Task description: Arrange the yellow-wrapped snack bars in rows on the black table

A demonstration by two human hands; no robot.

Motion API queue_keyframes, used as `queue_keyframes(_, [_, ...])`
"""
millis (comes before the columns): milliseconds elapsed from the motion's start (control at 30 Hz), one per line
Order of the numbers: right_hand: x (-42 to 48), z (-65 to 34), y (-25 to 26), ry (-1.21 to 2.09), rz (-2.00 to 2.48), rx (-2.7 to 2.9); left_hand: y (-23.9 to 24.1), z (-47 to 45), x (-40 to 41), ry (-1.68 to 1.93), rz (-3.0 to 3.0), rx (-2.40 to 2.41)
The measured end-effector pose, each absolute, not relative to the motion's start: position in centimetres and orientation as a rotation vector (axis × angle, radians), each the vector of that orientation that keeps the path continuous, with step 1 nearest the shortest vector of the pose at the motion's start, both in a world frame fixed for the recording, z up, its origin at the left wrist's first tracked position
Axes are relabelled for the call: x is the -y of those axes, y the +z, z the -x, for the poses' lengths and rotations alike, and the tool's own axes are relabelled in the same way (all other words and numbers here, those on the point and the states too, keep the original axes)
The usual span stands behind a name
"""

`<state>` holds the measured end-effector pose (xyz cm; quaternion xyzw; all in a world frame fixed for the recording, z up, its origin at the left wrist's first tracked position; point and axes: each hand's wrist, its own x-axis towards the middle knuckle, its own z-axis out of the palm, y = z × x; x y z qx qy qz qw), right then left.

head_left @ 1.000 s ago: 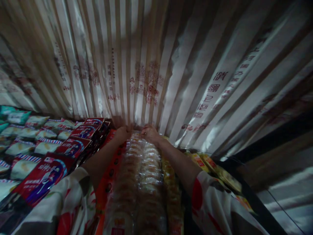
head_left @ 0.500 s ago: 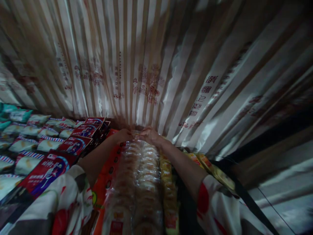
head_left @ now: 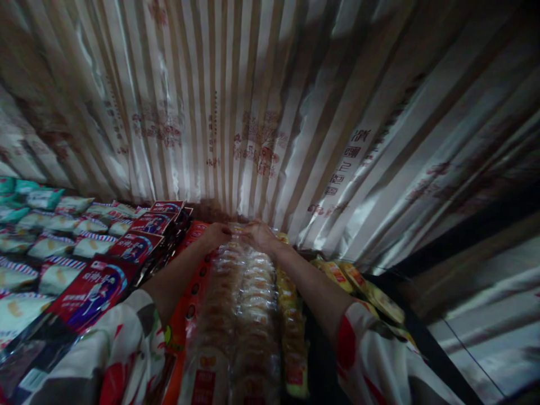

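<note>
Clear packets [head_left: 250,312] lean in two rows between orange packets [head_left: 180,316] and yellow packets [head_left: 292,326]; the left hand [head_left: 217,234] and right hand [head_left: 258,235] nearly meet at the far end, whether clamped on one cannot be told. Glossy wrapping may let packets slide if nudged. Counts: two hands, two clear rows; overlap prevents counting single packets.

I note striped sheeting [head_left: 236,84], printed in red, behind the display's [head_left: 320,349] back edge. Teal packets [head_left: 44,198] lie by that edge, far left. Pale packets [head_left: 95,247] with striped tops cover the left side; red packets [head_left: 135,246] adjoin. Yellow packs [head_left: 382,301]: right edge.
</note>
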<state>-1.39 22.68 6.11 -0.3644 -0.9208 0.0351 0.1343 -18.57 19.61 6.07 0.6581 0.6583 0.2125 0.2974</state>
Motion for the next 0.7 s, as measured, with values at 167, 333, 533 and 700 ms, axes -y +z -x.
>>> queue_keyframes(167, [-22.4,1.4,5.8,0.168,1.098,2.629,6.1,18.5,-19.4,0.589,-1.736,-1.785])
queue_keyframes(333, [-21.6,1.2,5.9,0.158,1.057,2.451,6.4,19.1,-18.9,0.634,-1.701,-1.916])
queue_keyframes(533, [-20.6,0.4,6.7,0.107,0.971,2.520,7.1,20.1,-17.9,0.632,-1.702,-1.879])
queue_keyframes(700, [-20.1,0.2,6.5,0.133,0.946,2.579,7.0,20.1,-17.5,0.600,-1.704,-1.730])
